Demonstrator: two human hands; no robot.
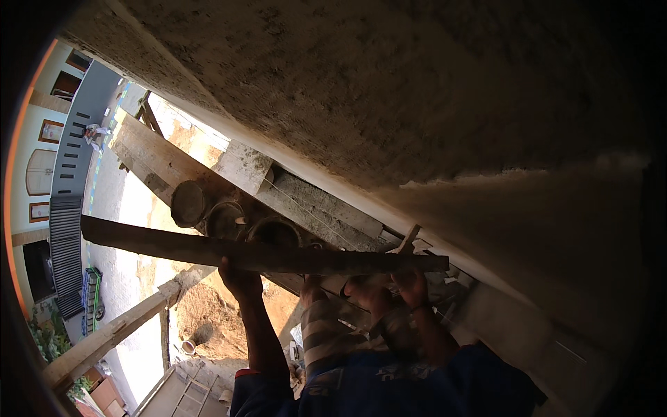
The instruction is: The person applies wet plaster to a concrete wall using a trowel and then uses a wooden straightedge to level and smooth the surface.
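Observation:
A long, dark straight board lies across the view in front of me, its left end reaching well out over the ground. My left hand is closed on its lower edge, left of its middle. Closer to the board's right end, my right hand grips it from below; shadow hides part of those fingers. Just beyond the board, round buckets stand in a row: a left bucket, a middle bucket and a right bucket, partly covered by the board. Their contents are too dark to make out.
The buckets stand on a scaffold plank high above ground. A rough plastered wall fills the upper right. A pole slants at lower left. Below are bare earth, a ladder-like frame and a distant person.

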